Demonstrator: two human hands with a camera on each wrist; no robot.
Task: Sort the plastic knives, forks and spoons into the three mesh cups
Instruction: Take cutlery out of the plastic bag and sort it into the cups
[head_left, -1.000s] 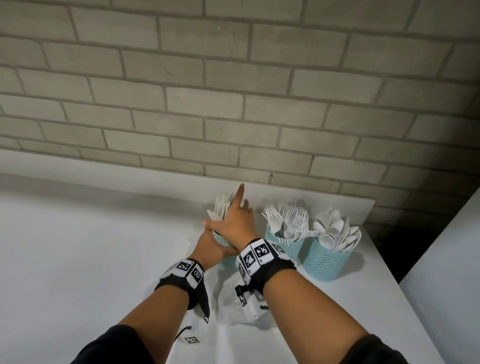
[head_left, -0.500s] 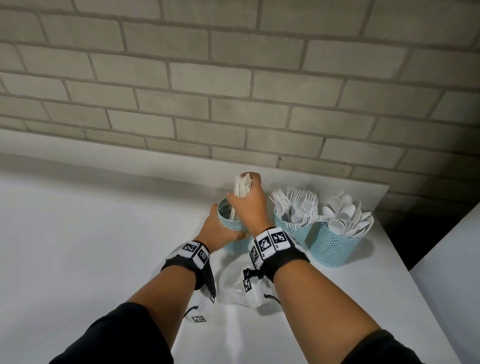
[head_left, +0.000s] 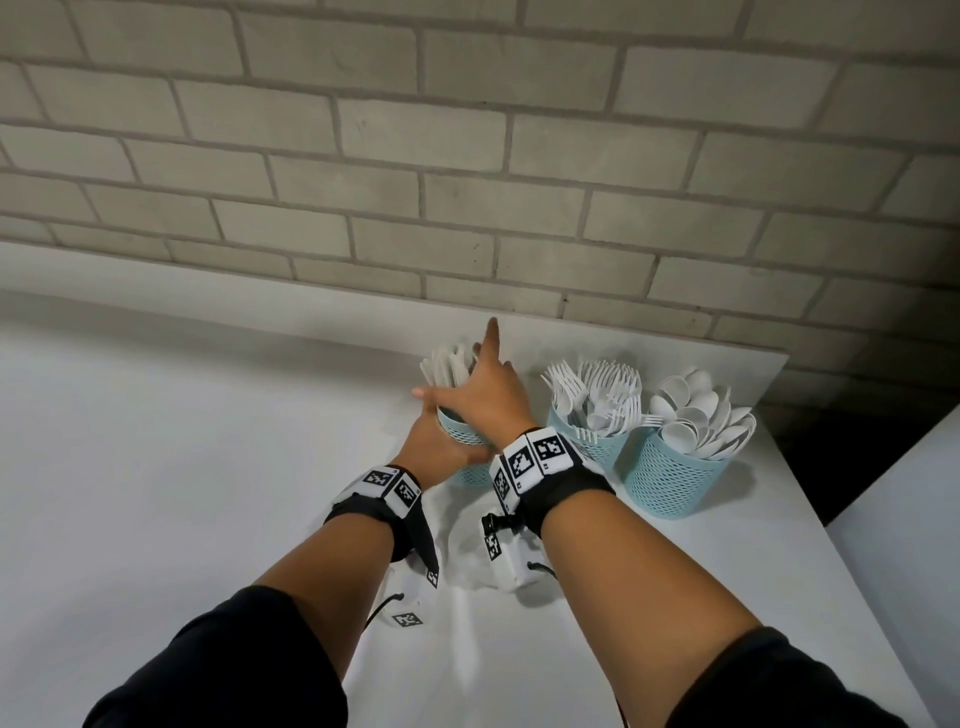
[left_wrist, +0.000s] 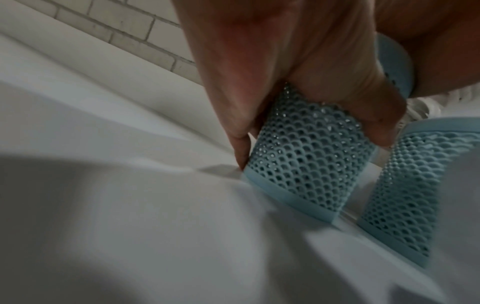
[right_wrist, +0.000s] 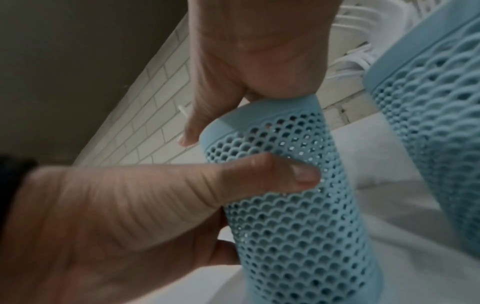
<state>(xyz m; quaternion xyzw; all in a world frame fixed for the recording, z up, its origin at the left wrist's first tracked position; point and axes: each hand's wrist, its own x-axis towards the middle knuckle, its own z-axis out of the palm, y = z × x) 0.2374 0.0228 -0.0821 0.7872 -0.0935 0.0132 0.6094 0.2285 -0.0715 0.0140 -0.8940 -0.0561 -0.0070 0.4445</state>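
Overhead, my left hand (head_left: 439, 447) wraps the leftmost mesh cup (head_left: 470, 470) of knives (head_left: 447, 364) on the white bench (head_left: 156, 467); my right hand (head_left: 480, 395) lies flat over its rim, fingers straight. Left wrist: fingers curl round pale-blue perforated plastic. Right wrist: palm rests on the smooth rim band.

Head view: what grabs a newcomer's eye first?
Three blue mesh cups in a row near the table's far right corner, under a brick wall: the spoon cup rightmost, the fork cup in the middle. Both hands crowd the left one, the knife cup: the left hand grips its side, the right hand lies flat over its top, fingers straight.
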